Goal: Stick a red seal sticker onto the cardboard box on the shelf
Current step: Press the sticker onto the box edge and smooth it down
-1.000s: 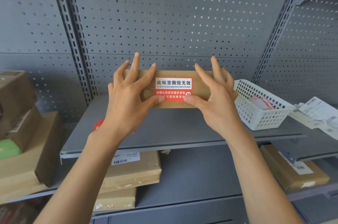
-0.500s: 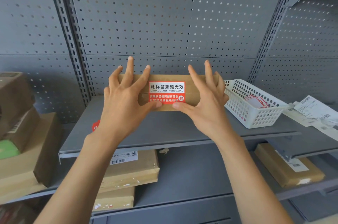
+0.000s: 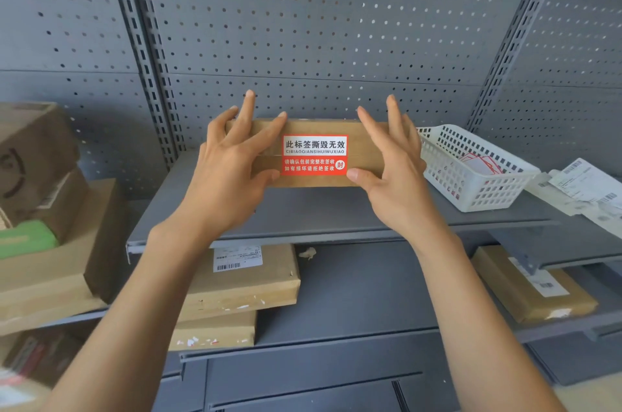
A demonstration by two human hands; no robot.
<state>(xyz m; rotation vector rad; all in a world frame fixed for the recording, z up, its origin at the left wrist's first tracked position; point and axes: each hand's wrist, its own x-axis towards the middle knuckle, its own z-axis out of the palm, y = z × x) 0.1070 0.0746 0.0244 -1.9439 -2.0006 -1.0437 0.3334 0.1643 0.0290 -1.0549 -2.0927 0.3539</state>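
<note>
A flat brown cardboard box (image 3: 316, 127) stands on its long edge on the grey shelf (image 3: 319, 213), its front face toward me. A red and white seal sticker (image 3: 314, 155) lies across the seam in the middle of that face. My left hand (image 3: 232, 169) rests on the box's left part, fingers spread, thumb at the sticker's lower left corner. My right hand (image 3: 392, 165) covers the right part, fingers spread upward, thumb tip pressing beside the sticker's lower right corner. Both ends of the box are hidden by my hands.
A white plastic basket (image 3: 471, 172) with several red-edged stickers stands right of the box. Loose shipping labels (image 3: 585, 186) lie further right. Brown parcels (image 3: 242, 283) sit on the lower shelf, more boxes (image 3: 43, 209) at the left. A pegboard wall (image 3: 319, 24) backs the shelf.
Both thumbs have slid outward off the sticker's lower edge to its corners, so the whole sticker now shows. The box has stayed on the shelf.
</note>
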